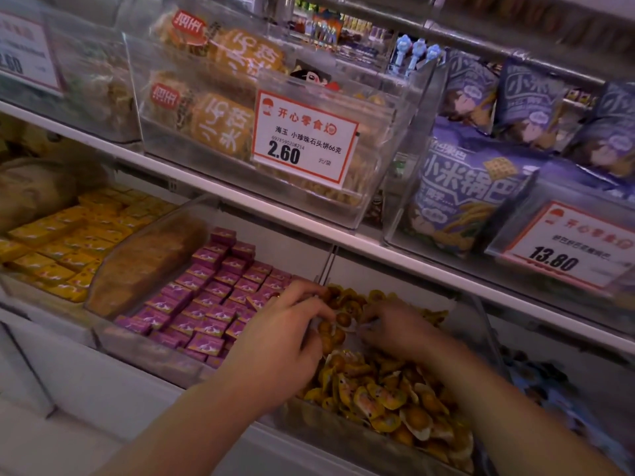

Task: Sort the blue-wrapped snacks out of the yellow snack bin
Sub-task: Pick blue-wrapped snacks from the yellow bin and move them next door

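Both hands work inside the yellow snack bin [481,324], a clear-walled tray on the lower shelf heaped with small yellow-wrapped snacks [388,400]. The left hand [281,341] lies palm down over the near left part of the heap, fingers curled among the wrappers; whether it pinches one cannot be told. The right hand [395,329] reaches in from the right, fingertips bent down into the pile at something pale; its grip also cannot be confirmed.

No blue-wrapped snack shows in the yellow heap. Any strays probably lie beneath the top layer or under the hands. A dark bluish heap [536,376] lies in the next bin to the right, blurred.

Handling, by judgement: the pieces look light, small and sealed in slick film with flat crimped edges. They should shift and slide when raked. The flat edge of the wrapper is the better hold; a pinch there spares the round content.

Count: two hands; one yellow bin in work; yellow pieces too many and too overlapped to number; blue pieces visible in that bin, none. To the left, one bin of purple boxes [213,293] and one of yellow boxes [65,249], uncounted.
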{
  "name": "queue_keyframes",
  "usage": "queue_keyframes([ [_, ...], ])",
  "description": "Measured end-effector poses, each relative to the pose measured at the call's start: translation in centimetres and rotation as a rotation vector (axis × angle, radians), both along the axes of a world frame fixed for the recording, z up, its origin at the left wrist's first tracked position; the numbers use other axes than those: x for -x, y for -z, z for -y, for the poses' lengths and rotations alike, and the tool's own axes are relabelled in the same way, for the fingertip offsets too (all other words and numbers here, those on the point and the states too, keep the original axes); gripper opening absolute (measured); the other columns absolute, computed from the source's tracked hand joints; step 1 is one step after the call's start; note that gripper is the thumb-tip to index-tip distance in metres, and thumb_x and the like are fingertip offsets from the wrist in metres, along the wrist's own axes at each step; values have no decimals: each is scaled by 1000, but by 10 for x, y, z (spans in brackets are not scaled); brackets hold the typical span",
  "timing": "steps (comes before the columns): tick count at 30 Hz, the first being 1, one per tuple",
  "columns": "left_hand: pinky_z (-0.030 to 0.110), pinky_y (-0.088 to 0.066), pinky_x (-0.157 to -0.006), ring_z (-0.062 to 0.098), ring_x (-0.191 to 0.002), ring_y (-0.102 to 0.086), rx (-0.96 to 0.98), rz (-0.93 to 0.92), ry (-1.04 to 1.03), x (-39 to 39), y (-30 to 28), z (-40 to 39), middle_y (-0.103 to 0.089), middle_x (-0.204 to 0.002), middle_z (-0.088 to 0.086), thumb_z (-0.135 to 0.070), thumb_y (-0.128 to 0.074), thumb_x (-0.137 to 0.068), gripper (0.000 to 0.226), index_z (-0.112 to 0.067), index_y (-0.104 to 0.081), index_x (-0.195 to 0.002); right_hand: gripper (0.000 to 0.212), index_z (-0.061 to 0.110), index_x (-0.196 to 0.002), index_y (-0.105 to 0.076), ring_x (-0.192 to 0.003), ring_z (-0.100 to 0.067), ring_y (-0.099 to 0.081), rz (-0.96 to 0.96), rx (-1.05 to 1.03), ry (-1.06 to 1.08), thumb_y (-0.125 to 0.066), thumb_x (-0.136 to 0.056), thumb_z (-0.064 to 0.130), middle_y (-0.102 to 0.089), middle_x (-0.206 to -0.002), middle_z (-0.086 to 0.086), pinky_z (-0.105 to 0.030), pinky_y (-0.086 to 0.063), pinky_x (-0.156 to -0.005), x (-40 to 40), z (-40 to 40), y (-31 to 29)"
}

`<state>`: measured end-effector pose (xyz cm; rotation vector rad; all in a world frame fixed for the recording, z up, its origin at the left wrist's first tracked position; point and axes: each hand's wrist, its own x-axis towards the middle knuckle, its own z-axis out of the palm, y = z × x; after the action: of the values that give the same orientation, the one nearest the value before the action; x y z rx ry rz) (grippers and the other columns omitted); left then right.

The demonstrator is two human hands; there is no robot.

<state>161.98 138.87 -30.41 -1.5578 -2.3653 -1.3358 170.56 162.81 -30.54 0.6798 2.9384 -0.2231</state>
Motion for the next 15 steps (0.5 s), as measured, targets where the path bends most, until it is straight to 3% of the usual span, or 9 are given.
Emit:
queue_keyframes([
  [3, 24, -47, -93, 2, -112, -53, -15, 16, -7, 2, -2, -1, -47, -127, -23, -28, -51, -79, 32, -38, -65, -106, 9, 30, -77, -74, -82, -1, -63, -306, 178, 188, -67, -80, 36, -70, -81, 14, -25, -50, -73, -6, -17, -14],
  [5, 16, -42, -92, -2, -112, -51, -12, 29, -10, 3, -1, -3, -48, -125, -24, -27, -54, -79, 32, -37, -67, -106, 10, 31, -86, -74, -91, -7, -64, -365, 193, 263, -66, -82, 36, -71, -92, 14, -27, -50, -81, -2, -22, -16],
  [8, 8, -35, -91, -5, -112, -50, -7, 62, -4, 6, 0, -4, -48, -123, -26, -22, -60, -81, 30, -38, -67, -106, 27, 29, -109, -70, -103, -16, -61, -263, 113, 153, -64, -83, 33, -67, -106, 6, -32, -50, -88, 17, -10, -6],
  [12, 9, -39, -91, -5, -113, -51, -35, 63, 3, 7, 0, -4, -49, -121, -28, -19, -65, -84, 29, -37, -69, -106, 29, 24, -115, -65, -101, -24, -63, -76, 46, -81, -57, -93, 40, -67, -115, -5, -35, -51, -83, 53, 14, 22],
  [15, 11, -42, -90, -3, -113, -52, -36, 56, 6, 8, 1, -2, -49, -121, -28, -20, -66, -85, 26, -37, -68, -104, 33, 20, -117, -65, -99, -25, -64, -52, 0, -116, -59, -93, 42, -66, -117, -8, -26, -43, -73, 67, 18, 35],
])
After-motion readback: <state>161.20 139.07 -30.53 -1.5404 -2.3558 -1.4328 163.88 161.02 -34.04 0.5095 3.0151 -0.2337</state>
